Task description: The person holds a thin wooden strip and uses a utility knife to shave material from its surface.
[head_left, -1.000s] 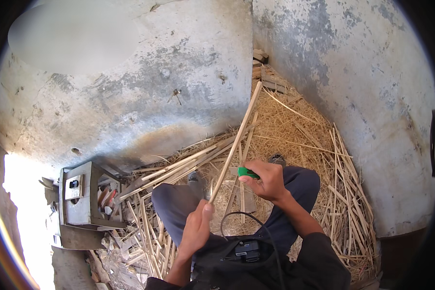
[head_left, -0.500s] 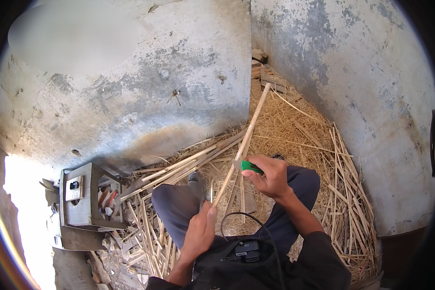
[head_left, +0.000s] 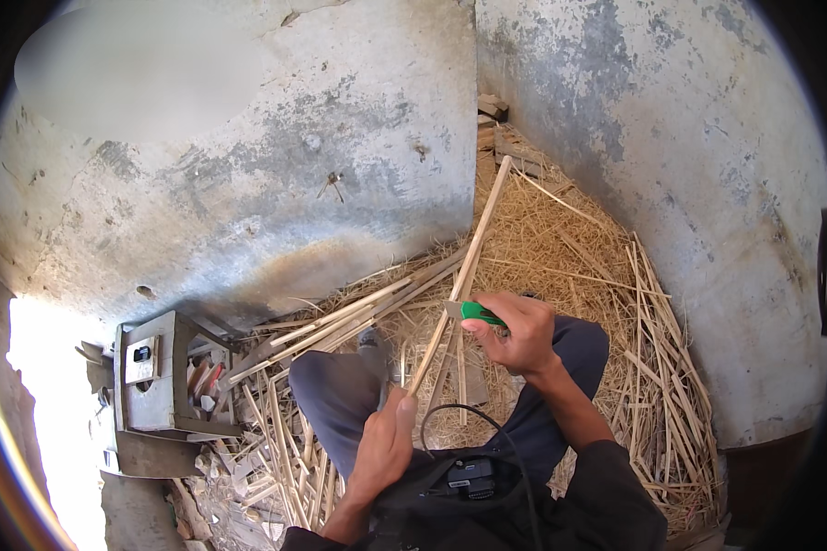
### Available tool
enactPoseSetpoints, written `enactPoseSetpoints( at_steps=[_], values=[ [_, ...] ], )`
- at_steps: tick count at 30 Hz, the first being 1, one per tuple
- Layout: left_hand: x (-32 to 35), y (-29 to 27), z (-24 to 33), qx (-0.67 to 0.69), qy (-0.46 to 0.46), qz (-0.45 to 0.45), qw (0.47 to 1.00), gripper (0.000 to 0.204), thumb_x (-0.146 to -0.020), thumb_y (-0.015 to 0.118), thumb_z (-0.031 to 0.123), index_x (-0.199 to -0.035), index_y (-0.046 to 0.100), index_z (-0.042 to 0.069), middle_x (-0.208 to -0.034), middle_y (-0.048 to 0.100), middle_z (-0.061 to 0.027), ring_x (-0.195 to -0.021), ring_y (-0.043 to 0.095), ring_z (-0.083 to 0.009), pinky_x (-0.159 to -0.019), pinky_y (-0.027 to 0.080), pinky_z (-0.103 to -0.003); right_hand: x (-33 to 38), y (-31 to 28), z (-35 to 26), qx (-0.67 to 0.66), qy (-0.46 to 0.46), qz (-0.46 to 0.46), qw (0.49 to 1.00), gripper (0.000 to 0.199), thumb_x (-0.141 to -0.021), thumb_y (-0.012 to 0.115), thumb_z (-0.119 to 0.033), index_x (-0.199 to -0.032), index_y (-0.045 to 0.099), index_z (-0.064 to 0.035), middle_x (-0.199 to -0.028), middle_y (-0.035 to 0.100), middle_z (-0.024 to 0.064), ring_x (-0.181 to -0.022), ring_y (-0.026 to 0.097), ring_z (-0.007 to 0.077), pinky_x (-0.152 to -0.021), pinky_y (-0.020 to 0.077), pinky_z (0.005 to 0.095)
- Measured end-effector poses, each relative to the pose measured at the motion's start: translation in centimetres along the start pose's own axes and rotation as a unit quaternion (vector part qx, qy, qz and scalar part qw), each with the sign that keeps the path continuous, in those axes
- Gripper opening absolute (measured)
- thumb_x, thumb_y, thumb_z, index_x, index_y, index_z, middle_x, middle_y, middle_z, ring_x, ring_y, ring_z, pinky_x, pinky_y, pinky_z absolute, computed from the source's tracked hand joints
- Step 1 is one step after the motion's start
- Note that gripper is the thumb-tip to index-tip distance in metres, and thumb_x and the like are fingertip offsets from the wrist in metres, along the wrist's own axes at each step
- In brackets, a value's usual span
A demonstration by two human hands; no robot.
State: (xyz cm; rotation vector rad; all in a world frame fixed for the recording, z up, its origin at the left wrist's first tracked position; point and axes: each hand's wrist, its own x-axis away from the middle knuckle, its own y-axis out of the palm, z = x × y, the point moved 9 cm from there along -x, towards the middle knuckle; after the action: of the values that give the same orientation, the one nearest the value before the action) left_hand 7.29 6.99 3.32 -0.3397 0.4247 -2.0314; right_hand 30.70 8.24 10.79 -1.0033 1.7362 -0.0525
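Observation:
A long, pale strip of split wood or bamboo (head_left: 489, 213) slants from between my knees up toward the far corner. My left hand (head_left: 386, 439) is closed around its near end. In my right hand (head_left: 522, 332) is a utility knife (head_left: 481, 314) with a green handle, my fingers wrapped about it. Its short blade points left and lies against the strip near the middle of its length. My palm hides part of the handle.
Loose strips (head_left: 349, 312) lie in a bundle by my left knee, and more strips (head_left: 675, 404) line the right wall (head_left: 698, 184). Straw-like shavings (head_left: 542, 239) cover the floor. A small wooden stool (head_left: 152, 372) stands on its side at the left. A black cable (head_left: 501, 427) loops over my lap.
My right hand and the knife have shifted very slightly right along the strip. My left hand, with the strip's near end, sits a touch lower and further right.

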Motion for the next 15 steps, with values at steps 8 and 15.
enactPoseSetpoints(
  at_steps=[8, 15],
  values=[
    [-0.15, -0.19, -0.21, -0.001, 0.003, 0.011, 1.0, 0.029, -0.118, 0.041, 0.025, -0.107, 0.053, 0.001, -0.075, 0.056, -0.0293, -0.078, 0.057, -0.0581, -0.067, 0.042, -0.057, -0.03, 0.28, 0.23, 0.019, -0.011, -0.002, 1.0, 0.032, -0.095, 0.082, -0.042, -0.099, 0.08, -0.0095, -0.079, 0.077, 0.0048, -0.061, 0.073, 0.0212, -0.053, 0.0543, 0.0326],
    [-0.18, -0.05, -0.48, -0.011, 0.001, 0.01, 1.0, 0.038, -0.12, 0.035, 0.029, -0.102, 0.054, 0.001, -0.073, 0.052, -0.0202, -0.071, 0.053, -0.0423, -0.066, 0.042, -0.05, 0.18, 0.51, 0.62, 0.031, -0.017, 0.004, 0.999, 0.035, -0.095, 0.082, -0.043, -0.1, 0.081, -0.009, -0.079, 0.078, 0.0055, -0.061, 0.073, 0.0223, -0.053, 0.0545, 0.0336]
  ],
)
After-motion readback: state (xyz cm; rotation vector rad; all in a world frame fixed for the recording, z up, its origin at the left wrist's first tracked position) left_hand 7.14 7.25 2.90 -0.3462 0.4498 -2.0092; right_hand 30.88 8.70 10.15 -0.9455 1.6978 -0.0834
